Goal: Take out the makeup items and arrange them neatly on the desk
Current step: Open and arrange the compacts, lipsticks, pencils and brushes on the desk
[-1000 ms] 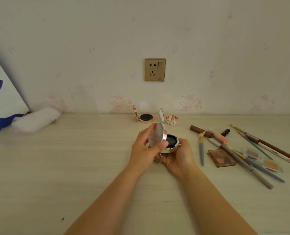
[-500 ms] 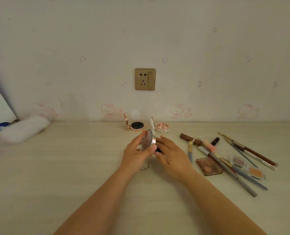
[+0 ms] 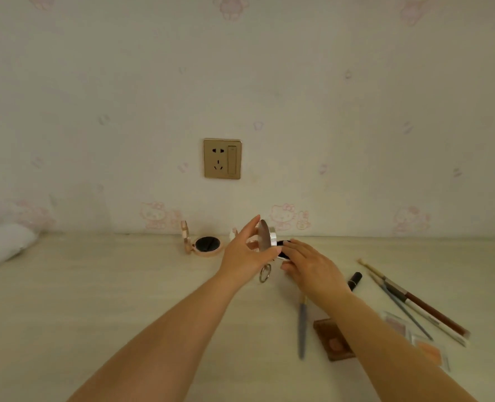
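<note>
Placement step under way: left hand [image 3: 245,253] pinches the raised lid of the silver compact [image 3: 266,237] at twelve o'clock on the desk [image 3: 95,285], right hand [image 3: 310,266] cupping its base; next, set down beside the pink compact [image 3: 204,245].

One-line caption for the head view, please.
Both hands set an open silver compact beside the pink compact.
</note>
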Demonstrator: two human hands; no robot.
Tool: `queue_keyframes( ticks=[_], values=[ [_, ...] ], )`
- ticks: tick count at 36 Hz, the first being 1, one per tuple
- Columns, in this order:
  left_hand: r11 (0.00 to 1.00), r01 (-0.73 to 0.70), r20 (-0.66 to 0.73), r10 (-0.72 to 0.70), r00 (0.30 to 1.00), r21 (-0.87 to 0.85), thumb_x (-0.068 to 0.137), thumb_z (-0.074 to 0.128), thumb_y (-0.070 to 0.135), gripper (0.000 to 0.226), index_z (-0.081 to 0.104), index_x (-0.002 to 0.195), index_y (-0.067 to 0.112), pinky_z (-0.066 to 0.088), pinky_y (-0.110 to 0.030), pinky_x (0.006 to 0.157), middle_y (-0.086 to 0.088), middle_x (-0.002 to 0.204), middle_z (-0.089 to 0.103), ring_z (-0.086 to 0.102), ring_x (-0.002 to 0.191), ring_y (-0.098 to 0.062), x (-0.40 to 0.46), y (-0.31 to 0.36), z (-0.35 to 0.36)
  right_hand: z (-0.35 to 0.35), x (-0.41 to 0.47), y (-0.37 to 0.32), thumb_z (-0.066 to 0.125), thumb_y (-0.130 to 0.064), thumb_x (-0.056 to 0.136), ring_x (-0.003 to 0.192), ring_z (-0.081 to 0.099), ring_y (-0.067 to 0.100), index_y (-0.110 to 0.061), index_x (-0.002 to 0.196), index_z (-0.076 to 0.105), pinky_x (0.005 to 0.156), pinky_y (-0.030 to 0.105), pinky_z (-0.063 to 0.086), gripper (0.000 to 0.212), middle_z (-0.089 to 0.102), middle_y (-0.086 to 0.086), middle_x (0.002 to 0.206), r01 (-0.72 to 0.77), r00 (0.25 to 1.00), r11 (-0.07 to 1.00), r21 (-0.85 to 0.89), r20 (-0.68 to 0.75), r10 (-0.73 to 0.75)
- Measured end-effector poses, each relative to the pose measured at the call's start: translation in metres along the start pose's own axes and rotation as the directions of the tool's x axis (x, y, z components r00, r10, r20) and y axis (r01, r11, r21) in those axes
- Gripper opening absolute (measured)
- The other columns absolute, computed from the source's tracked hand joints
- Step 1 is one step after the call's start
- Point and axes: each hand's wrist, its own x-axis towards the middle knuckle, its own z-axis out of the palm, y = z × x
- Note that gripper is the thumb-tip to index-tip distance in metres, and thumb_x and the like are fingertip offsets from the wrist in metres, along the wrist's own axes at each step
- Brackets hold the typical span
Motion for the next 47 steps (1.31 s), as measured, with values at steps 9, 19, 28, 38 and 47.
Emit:
queue_keyframes(
  ticks=[9,19,28,38,47],
  values=[
    [0.999,0.039,0.08,-0.041,0.996,0.031,0.074,0.078,0.03,0.076,0.037,0.137,0.037,0.051,-0.026,0.089,0.007,0.134,0.049,0.058,0.109,-0.011,0.045,-0.013,0.02,0.013,0.022,0.04,0.038,-0.035,0.099,0.143,0.02,0.005,-0.024,0.143,0.034,0.111,0.019,0.021,0.046,0.032,-0.008,0.152,-0.101,0.976,0.995,-0.016,0.192,0.102],
    [0.985,0.076,0.161,-0.101,0.982,0.155,0.072,0.078,0.033,0.082,0.031,0.139,0.03,0.048,-0.039,0.1,0.001,0.139,0.045,0.054,0.119,-0.018,0.078,-0.036,0.039,0.027,0.037,0.069,0.04,-0.03,0.099,0.144,0.016,0.007,-0.026,0.142,0.036,0.112,0.023,0.021,0.044,0.031,-0.009,0.152,-0.124,0.948,0.991,-0.049,0.287,0.133],
    [0.971,0.051,0.237,-0.107,0.966,0.234,0.078,0.075,0.026,0.084,0.022,0.144,0.026,0.04,-0.038,0.107,-0.003,0.148,0.036,0.044,0.13,-0.021,0.093,-0.042,0.048,0.027,0.046,0.077,0.043,-0.025,0.098,0.129,0.043,0.019,-0.029,0.139,0.043,0.103,0.029,0.036,0.041,0.041,-0.007,0.147,-0.166,0.916,0.985,-0.048,0.364,0.172],
    [0.956,0.021,0.257,-0.1,0.961,0.292,0.084,0.069,0.028,0.081,0.016,0.146,0.032,0.039,-0.039,0.107,-0.004,0.152,0.029,0.047,0.128,-0.023,0.098,-0.043,0.051,0.035,0.055,0.084,0.047,-0.021,0.096,0.119,0.051,0.022,-0.028,0.135,0.048,0.096,0.03,0.042,0.04,0.055,0.002,0.133,-0.281,0.896,0.96,0.01,0.362,0.258],
    [0.959,0.033,0.286,-0.117,0.951,0.282,0.087,0.065,0.023,0.083,0.009,0.148,0.032,0.038,-0.04,0.108,-0.003,0.155,0.024,0.041,0.133,-0.024,0.099,-0.041,0.053,0.044,0.059,0.087,0.049,-0.019,0.094,0.119,0.05,0.021,-0.027,0.135,0.047,0.097,0.03,0.041,0.042,0.053,0.002,0.133,-0.298,0.902,0.955,0.014,0.331,0.276]
  ],
)
